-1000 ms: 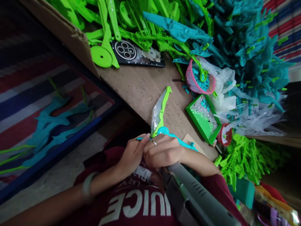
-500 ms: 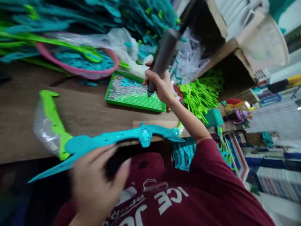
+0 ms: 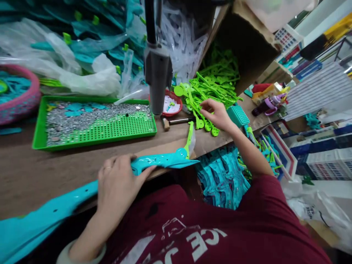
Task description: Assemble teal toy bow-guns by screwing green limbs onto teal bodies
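My left hand is wrapped over the middle of a long turquoise plastic piece, shaped like a toy bow, which lies along the table's front edge. A lime-green arm with clear plastic joins its right end; its left end runs out of view. My right hand is over the front of a heap of lime-green plastic parts. Its fingers are curved and apart, with nothing visible in them. A grey power screwdriver hangs upright, tip down, beside the green tray of small silver screws.
A red basket holds white pieces. Near it lies a hammer. The pink basket is at left, and turquoise parts pile up behind. A cardboard box stands at back right. More turquoise pieces sit below the table edge.
My right hand has let go of the screwdriver and moved right to the lime-green parts. My left hand has closed on the turquoise piece. The view has shifted to the right.
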`<state>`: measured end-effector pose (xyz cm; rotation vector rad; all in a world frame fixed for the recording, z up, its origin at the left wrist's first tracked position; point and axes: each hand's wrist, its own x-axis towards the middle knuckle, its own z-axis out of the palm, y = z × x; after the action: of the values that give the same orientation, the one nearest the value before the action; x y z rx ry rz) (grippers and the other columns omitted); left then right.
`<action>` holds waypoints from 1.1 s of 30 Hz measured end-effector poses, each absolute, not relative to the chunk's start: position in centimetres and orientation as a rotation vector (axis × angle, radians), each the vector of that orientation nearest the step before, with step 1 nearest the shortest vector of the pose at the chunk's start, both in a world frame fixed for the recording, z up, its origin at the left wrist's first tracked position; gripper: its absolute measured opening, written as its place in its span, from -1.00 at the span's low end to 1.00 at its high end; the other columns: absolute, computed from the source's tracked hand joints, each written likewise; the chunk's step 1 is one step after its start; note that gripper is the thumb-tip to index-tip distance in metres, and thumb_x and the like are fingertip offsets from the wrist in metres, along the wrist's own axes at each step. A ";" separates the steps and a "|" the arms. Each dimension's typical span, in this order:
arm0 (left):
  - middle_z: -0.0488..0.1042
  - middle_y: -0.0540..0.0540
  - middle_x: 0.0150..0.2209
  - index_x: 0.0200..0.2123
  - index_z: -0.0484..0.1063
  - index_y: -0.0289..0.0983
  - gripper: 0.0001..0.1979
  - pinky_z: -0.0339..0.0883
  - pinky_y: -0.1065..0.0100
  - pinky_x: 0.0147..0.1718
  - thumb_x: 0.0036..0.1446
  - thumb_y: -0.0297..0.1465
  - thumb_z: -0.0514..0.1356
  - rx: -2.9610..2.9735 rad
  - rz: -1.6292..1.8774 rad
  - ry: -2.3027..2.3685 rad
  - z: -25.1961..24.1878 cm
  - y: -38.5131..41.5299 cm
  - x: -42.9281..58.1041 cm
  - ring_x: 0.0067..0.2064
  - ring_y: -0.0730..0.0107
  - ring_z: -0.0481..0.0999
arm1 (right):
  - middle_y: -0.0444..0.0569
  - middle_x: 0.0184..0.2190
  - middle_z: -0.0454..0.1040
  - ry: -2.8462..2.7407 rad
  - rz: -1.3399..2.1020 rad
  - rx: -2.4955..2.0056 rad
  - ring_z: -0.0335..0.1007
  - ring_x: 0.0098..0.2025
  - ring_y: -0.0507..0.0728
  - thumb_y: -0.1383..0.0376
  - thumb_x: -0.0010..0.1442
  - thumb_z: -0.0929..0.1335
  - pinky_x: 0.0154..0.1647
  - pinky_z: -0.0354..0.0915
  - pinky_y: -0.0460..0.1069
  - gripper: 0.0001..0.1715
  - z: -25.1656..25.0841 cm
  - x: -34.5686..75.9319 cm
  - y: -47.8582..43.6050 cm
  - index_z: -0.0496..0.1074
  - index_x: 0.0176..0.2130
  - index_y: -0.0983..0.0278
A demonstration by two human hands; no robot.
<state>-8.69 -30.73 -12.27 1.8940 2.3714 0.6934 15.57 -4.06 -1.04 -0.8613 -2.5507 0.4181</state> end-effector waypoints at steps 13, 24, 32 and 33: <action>0.50 -0.35 0.01 0.07 0.33 -0.35 -0.50 0.40 -0.02 -0.02 0.17 -0.24 0.35 1.808 0.788 2.185 -11.8 -30.7 -7.5 0.06 -0.12 0.44 | 0.20 -0.13 0.58 -3.409 -0.377 -0.302 0.48 -0.24 0.16 0.46 0.25 0.25 -0.34 0.20 -0.04 -0.64 -5.7 8.0 -5.3 0.46 0.01 0.41; 0.34 -0.38 0.26 0.16 0.34 -0.39 -0.27 0.12 -0.10 0.29 0.15 0.04 0.30 2.314 0.799 2.153 -12.6 -34.3 -7.3 0.33 -0.12 0.25 | 0.19 -0.26 0.56 -2.609 -0.449 0.359 0.54 -0.27 0.26 0.45 0.25 0.30 -0.30 0.47 0.10 -0.45 -9.3 9.5 -3.4 0.26 0.21 0.26; 0.49 -0.22 0.16 0.06 0.47 -0.35 -0.72 0.23 0.09 0.26 0.39 -0.37 0.11 2.476 0.869 2.342 -15.0 -34.8 -7.1 0.24 0.17 0.40 | 0.05 -0.26 0.53 -2.640 0.169 0.566 0.46 -0.36 0.15 0.47 0.33 0.21 -0.39 0.44 0.01 -0.31 -5.6 -4.3 -14.9 0.13 0.37 0.11; 0.50 -0.22 0.14 0.05 0.47 -0.35 -0.73 0.22 0.09 0.26 0.39 -0.38 0.11 2.479 0.883 2.345 -15.1 -34.7 -7.1 0.23 0.16 0.40 | 0.01 -0.30 0.51 -2.608 0.341 0.451 0.43 -0.40 0.12 0.45 0.36 0.19 -0.41 0.41 -0.02 -0.34 -5.4 -6.7 -16.7 0.14 0.37 0.11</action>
<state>-7.10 -34.73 -15.13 2.4792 2.3448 0.8825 -6.70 -16.73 -5.41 0.4506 -2.6084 0.3413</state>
